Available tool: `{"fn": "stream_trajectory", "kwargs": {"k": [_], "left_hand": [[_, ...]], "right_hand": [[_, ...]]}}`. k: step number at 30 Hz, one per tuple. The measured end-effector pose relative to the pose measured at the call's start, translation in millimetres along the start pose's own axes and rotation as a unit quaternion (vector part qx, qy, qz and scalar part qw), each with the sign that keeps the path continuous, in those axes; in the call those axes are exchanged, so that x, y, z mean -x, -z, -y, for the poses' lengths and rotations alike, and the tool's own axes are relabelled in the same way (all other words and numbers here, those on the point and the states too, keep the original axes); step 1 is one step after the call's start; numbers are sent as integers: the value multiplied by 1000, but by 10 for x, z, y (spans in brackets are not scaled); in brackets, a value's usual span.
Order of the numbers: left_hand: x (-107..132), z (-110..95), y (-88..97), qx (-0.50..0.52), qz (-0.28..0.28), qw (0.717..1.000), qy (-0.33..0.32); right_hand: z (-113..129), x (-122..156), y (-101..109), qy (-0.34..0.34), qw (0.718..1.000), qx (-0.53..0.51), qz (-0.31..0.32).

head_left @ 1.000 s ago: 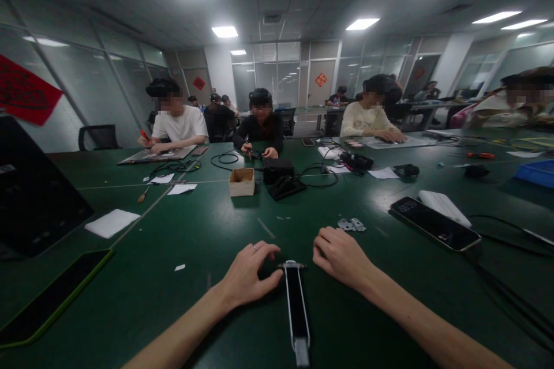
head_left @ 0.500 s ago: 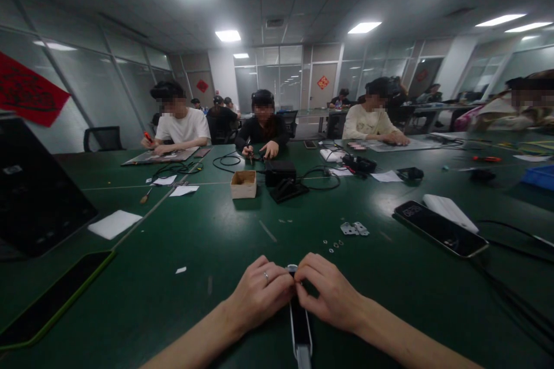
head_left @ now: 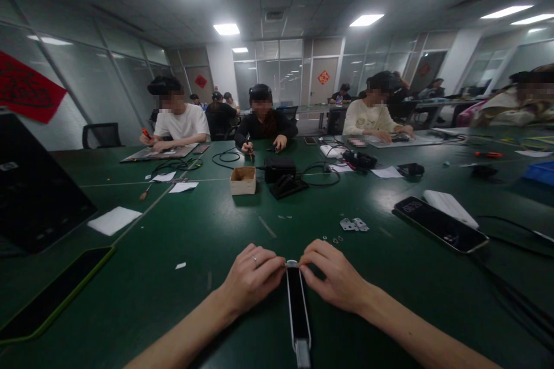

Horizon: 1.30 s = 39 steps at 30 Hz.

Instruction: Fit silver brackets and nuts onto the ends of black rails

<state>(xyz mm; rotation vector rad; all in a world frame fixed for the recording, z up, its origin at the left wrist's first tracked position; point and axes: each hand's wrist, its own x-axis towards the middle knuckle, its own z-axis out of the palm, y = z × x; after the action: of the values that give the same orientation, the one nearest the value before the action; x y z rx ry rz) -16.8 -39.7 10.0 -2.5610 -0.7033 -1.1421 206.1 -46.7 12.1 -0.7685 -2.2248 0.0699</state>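
Observation:
A long, narrow black piece with a silver rim lies lengthwise in front of me, a grey metal block at its near end and a rounded far end. My left hand pinches the left edge of that far end, fingers closed. On the opposite edge, the thumb and fingertips of my right hand are pressed together at the rim. Whatever small part may sit between the fingertips is hidden. Just beyond my right hand are several small metal rings and flat metal plates with holes.
A black phone beside a white case lies to the right, with cables. At left are a green-edged phone, white paper and a dark monitor. Ahead stands a small cardboard box. Several people sit across the green table.
My hands have moved apart and slightly away from me, to the two sides of the piece's far end. More of its black surface now shows between them.

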Motion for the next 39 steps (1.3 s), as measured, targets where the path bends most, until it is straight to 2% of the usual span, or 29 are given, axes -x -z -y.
{"fn": "stream_trajectory", "kwargs": {"k": [2,6,9,11,15,23,31,35,39], "left_hand": [[43,100,1,42,23,998,52],[106,239,23,125,146,969,156],[100,244,43,151,214,948,182],[83,224,51,157,237,940,187],[66,200,43,153,247,936,197],[70,172,16,141,228,945,189],[29,99,-16,183,238,923,241],[49,81,-62,173,228,924,253],[55,79,-87,177,216,930,238]], "right_hand": [[-94,11,42,-17,1000,23,12],[-212,11,142,-57,995,45,76],[-203,-7,200,-89,985,46,141],[-175,-18,213,-103,978,44,176],[-139,-17,176,-100,975,31,195],[-193,43,79,-60,986,23,154],[-196,34,82,-65,984,21,164],[-184,27,81,-62,984,23,164],[-174,15,108,-53,984,27,169]]}}
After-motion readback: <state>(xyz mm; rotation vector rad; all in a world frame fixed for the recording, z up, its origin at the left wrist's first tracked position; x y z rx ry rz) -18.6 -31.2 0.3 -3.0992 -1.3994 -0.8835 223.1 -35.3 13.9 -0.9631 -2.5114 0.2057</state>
